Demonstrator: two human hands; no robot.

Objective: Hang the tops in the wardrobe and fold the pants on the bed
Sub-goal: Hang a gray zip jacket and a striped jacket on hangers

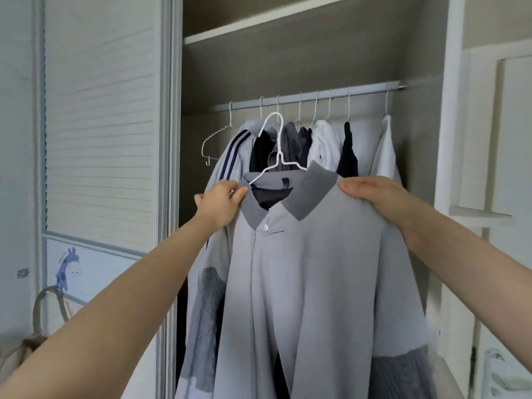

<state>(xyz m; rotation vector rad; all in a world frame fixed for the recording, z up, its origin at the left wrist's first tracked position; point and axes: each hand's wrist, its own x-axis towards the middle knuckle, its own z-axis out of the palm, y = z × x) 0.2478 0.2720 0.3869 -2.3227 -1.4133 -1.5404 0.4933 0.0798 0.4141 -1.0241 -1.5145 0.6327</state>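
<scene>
A light grey zip jacket (pixel 311 283) with a darker ribbed collar is held up in front of the open wardrobe, on a white wire hanger (pixel 277 151) whose hook stands free below the rail (pixel 311 96). My left hand (pixel 221 203) pinches the jacket's left shoulder by the collar. My right hand (pixel 380 197) grips the right shoulder. Behind it, several tops (pixel 325 145) hang from the rail.
An empty white wire hanger (pixel 214 139) hangs at the rail's left end. A louvred sliding door (pixel 98 125) stands to the left, a white frame (pixel 449 139) to the right. A shelf (pixel 259 27) runs above the rail. A bag with handles (pixel 43 312) sits low left.
</scene>
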